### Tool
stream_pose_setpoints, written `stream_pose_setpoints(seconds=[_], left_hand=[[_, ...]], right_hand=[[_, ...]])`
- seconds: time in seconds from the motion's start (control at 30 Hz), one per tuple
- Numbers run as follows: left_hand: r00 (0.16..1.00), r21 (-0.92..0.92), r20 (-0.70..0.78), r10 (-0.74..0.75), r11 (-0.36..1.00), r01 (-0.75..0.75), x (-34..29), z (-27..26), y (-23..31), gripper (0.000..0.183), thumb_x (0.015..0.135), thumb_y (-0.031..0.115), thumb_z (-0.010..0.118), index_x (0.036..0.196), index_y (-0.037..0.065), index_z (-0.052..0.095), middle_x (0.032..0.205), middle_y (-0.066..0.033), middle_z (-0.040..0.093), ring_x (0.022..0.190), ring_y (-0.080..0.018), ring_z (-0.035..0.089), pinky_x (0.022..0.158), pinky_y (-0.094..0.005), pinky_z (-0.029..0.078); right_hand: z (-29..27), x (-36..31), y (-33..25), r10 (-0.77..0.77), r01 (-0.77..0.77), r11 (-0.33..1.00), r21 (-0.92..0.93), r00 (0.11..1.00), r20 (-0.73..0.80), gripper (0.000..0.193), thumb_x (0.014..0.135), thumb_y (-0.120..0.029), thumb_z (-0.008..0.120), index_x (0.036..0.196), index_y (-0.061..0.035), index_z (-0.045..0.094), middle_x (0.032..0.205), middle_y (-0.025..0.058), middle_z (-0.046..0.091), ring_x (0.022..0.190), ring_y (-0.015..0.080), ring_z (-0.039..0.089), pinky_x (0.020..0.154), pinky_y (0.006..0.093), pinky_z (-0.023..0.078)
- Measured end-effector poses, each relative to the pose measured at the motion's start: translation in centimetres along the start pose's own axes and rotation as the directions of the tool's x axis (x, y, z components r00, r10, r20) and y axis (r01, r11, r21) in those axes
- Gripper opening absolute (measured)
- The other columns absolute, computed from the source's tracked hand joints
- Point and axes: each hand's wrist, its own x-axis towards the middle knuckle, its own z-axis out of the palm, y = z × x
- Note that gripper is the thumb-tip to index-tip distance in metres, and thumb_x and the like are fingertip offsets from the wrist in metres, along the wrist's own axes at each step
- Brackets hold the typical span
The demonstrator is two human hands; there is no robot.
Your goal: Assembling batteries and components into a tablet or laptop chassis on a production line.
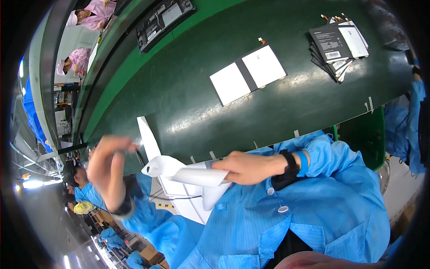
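My right hand (248,167) is closed on a curled white sheet (197,176), pinching its right end close to my chest. The glossy sheet twists leftward, and a narrow strip of it reaches up over the bench edge. Left of that strip my left hand (109,168) is raised and smeared by motion, its thumb apart from the bent fingers; nothing shows in it. On the bench lies a flat battery pack (247,74) with two white faces, a dark middle band and a small connector with coloured wires at its top.
More flat battery packs (338,42) are piled at the right of the green bench (179,98). A black device chassis (163,22) rests at the far side. A green bin (365,134) stands below the near edge at right. People work at left and far right.
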Motion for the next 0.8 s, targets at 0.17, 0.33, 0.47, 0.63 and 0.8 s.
stream_pose_setpoints(seconds=[0.17,0.33,0.47,0.63,0.8], left_hand=[[0.99,-0.434,-0.139,-0.008,0.899,-0.053,-13.0,-1.1,-3.5,0.033,0.097,0.023,0.062,0.079,-0.005,0.065,0.077,-0.0157,0.069,0.081,-0.0233,0.067,0.079,-0.0322,0.05],[0.927,-0.374,-0.027,-0.375,0.863,0.338,-12.3,11.1,-3.9,0.065,0.082,0.038,0.083,0.127,-0.005,0.065,0.121,-0.0186,0.068,0.117,-0.0301,0.063,0.091,-0.0408,0.052],[0.942,-0.288,0.184,-0.282,0.9,0.326,-10.4,15.6,-3.3,0.05,0.079,0.008,0.086,0.125,0.0,0.067,0.12,-0.0155,0.07,0.103,-0.0245,0.068,0.084,-0.0344,0.052],[0.967,-0.277,-0.048,-0.25,0.934,0.228,-9.4,14.5,-5.1,0.01,0.096,-0.004,0.063,0.106,-0.005,0.066,0.104,-0.0121,0.07,0.084,-0.0175,0.066,0.072,-0.0285,0.052],[0.914,-0.637,-0.18,-0.363,0.751,0.173,-9.4,9.6,-5.3,0.014,0.106,0.006,0.053,0.116,-0.001,0.06,0.095,-0.0048,0.065,0.078,-0.0105,0.064,0.061,-0.0247,0.052]], right_hand=[[-4.9,2.6,-2.1,0.024,0.03,0.976,0.218,0.97,-0.241,0.016,0.097,-0.007,0.058,0.107,0.0023,0.067,0.09,0.0106,0.072,0.08,0.0173,0.068,0.072,0.0319,0.053],[-8.5,3.2,-4.1,0.084,0.044,0.949,0.311,0.918,-0.387,0.027,0.101,-0.015,0.051,0.107,0.0035,0.07,0.091,0.0089,0.073,0.072,0.0125,0.068,0.062,0.0269,0.056],[-11.0,3.9,-7.2,0.072,-0.024,0.995,0.093,0.827,-0.558,0.043,0.102,-0.038,0.06,0.097,0.0031,0.073,0.077,0.0055,0.071,0.065,0.0117,0.065,0.057,0.0266,0.052],[-15.9,4.9,-9.9,-0.004,0.073,0.933,0.352,0.981,-0.194,0.048,0.102,-0.042,0.065,0.124,0.0011,0.062,0.096,0.0087,0.072,0.087,0.0136,0.069,0.076,0.0272,0.054],[-8.4,5.4,-8.4,-0.302,0.358,0.931,0.069,0.864,-0.404,0.062,0.097,-0.046,0.072,0.131,0.0037,0.059,0.102,0.0101,0.07,0.096,0.0173,0.068,0.077,0.03,0.054]])
